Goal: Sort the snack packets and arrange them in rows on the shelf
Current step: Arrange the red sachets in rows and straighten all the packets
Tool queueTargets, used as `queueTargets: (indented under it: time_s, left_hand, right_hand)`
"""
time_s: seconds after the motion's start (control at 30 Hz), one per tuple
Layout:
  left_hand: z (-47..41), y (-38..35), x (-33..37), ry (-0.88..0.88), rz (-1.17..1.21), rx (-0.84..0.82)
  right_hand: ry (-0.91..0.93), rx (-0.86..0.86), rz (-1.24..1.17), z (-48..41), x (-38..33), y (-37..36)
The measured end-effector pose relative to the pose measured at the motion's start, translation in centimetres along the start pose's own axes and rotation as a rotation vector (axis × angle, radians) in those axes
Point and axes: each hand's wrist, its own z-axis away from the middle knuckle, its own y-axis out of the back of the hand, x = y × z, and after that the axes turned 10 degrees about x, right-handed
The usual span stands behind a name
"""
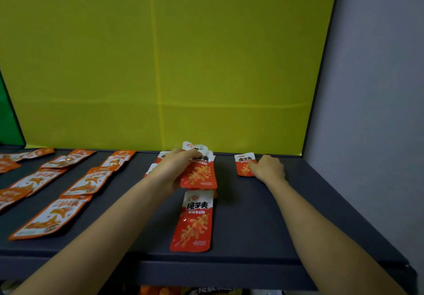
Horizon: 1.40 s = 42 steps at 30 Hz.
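Looked like shop-style display, or mock-up of one. Dark grey shelf (252,237) carried many identical snack sachets: orange packets (46,221) in rows at left, red packets (192,221) at centre. Yellow-green backing panel (160,65) stood behind shelf (creased, sheet-like), green panel (9,122) at far left. Plain grey wall (378,88) at right. More packaged goods (206,291) showed on tier below.

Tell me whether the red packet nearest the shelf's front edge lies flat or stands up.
Flat. The red packet lies face up on the dark shelf, its whole printed front showing, white top toward the back.
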Motion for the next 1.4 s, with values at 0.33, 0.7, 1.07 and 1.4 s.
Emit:
queueTargets:
  time_s: [0.33,0.7,1.07,1.4]
  left_hand:
    - [2.9,-3.1,-0.9,-0.177,-0.003,-0.046]
    - [7.2,-8.4,-3.5,-0.172,0.066,-0.092]
    - [9.1,-8.1,-6.7,-0.776,-0.987,0.129]
    - [8.7,-8.8,-5.4,-0.872,-1.419,0.164]
  right_hand:
    - [0.136,-0.035,-0.175,1.2,-0.7,3.5]
    - [0.265,-0.252,-0.431,10.4,3.7,10.6]
    - [0.006,-0.109,-0.841,4.6,5.1,8.3]
    - [-0.017,-0.164,-0.647,4.1,3.5,3.7]
